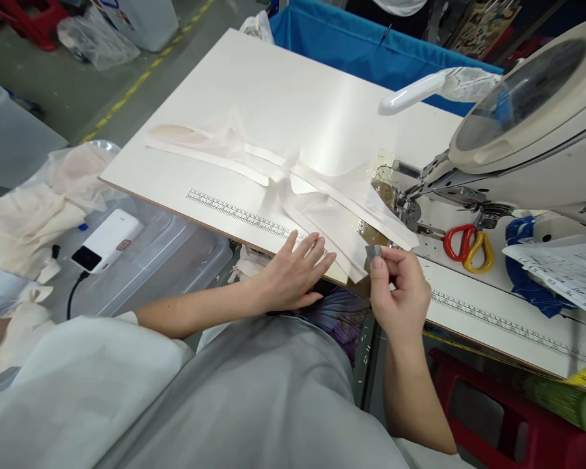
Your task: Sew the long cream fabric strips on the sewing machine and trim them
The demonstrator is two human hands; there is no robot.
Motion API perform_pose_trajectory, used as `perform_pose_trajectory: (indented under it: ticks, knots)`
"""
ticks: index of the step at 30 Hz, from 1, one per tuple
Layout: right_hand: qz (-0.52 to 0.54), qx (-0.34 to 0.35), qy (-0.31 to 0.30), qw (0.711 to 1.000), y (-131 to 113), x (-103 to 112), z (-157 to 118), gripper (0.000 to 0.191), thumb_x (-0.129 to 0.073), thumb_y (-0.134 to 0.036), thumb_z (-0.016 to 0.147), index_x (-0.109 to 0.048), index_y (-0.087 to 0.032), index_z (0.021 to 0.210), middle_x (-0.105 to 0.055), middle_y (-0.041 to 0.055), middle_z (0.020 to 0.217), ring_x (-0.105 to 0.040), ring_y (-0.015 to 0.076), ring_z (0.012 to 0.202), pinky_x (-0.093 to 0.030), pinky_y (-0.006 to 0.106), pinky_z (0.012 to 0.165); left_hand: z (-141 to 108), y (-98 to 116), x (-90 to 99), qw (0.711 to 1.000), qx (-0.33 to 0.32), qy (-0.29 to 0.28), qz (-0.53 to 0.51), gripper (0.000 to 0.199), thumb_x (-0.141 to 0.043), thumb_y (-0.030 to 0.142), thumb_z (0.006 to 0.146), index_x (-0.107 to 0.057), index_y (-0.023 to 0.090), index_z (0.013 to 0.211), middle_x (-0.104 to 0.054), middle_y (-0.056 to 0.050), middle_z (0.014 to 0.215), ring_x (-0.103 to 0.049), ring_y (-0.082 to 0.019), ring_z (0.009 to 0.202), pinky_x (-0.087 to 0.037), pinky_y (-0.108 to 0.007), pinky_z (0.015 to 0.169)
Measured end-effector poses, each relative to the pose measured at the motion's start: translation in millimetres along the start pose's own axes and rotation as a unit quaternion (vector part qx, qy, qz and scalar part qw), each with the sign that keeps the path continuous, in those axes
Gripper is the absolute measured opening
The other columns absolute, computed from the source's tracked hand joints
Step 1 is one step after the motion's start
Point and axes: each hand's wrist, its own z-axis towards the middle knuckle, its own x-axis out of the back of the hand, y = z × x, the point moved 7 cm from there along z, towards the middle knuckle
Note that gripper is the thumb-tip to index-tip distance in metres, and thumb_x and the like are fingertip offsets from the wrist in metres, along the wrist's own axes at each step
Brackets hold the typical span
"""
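Note:
Thin white fabric (317, 202) with stiffer edge strips lies across the white table, reaching from the left part to the sewing machine (410, 202). My left hand (295, 270) lies at the table's near edge with its fingers spread, the fingertips on the near strip of the fabric. Beside the fabric's lower right end, my right hand (400, 290) pinches a small grey metal piece (372, 253) between thumb and fingers. Red-handled scissors (459, 242) and a yellow handle (478, 253) lie right of the machine's needle area.
Printed rulers run along the near edge of the table (273, 85). Behind it hangs a blue cloth bin (332, 39). At left, a white device (108, 240) with a cable sits on a clear plastic lid, near piled fabric (24, 228). Papers (561, 267) lie at right.

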Motion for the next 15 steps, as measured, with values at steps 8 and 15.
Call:
perform_pose_trajectory:
  ticks: [8, 15]
  knots:
    - [-0.104, 0.099, -0.073, 0.987, -3.5, -45.9, 10.3, 0.024, -0.04, -0.03, 0.101, -0.062, -0.02, 0.101, -0.07, 0.0032, 0.078, -0.064, 0.0176, 0.064, -0.038, 0.027, 0.055, 2.2, -5.1, -4.8, 0.999, 0.009, -0.019, -0.029, 0.074, -0.053, 0.051, 0.093, -0.033, 0.007, 0.148, -0.035, -0.025, 0.152, -0.029, -0.042, 0.142, -0.028, -0.065, 0.109]
    - [-0.135, 0.142, -0.117, 0.974, 3.1, -55.6, 25.0, 0.028, -0.038, -0.03, 0.101, -0.064, -0.018, 0.103, -0.072, 0.0037, 0.082, -0.065, 0.0181, 0.066, -0.035, 0.027, 0.055, 3.9, 0.7, -6.3, 0.999, -0.009, -0.026, -0.032, 0.072, -0.051, 0.047, 0.094, -0.035, 0.002, 0.147, -0.037, -0.023, 0.152, -0.029, -0.035, 0.144, -0.021, -0.058, 0.118]
